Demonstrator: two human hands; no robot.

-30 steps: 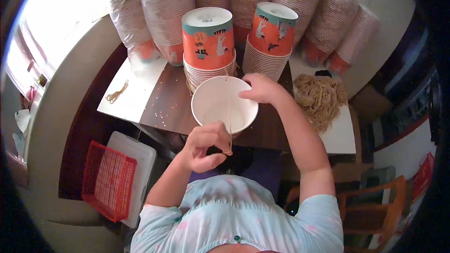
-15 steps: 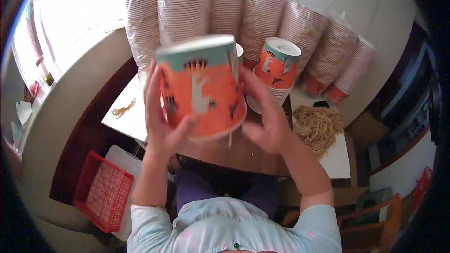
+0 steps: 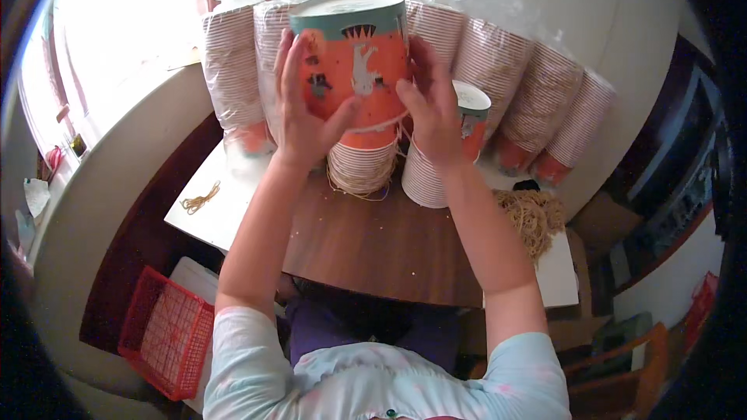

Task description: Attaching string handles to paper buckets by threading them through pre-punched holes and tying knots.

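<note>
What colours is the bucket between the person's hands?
The bucket is orange with a teal band near the top; the head view shows it best.

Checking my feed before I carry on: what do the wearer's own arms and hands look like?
The left hand and right hand are bare, with no gloves or wristwear visible. The forearms are uncovered below short, pale blue sleeves with soft pink patches.

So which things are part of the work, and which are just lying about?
Seem part of it:
orange bucket, held upside down between left hand and right hand
stacked buckets
tan string heap

Seem just lying about:
red basket
wooden chair
</note>
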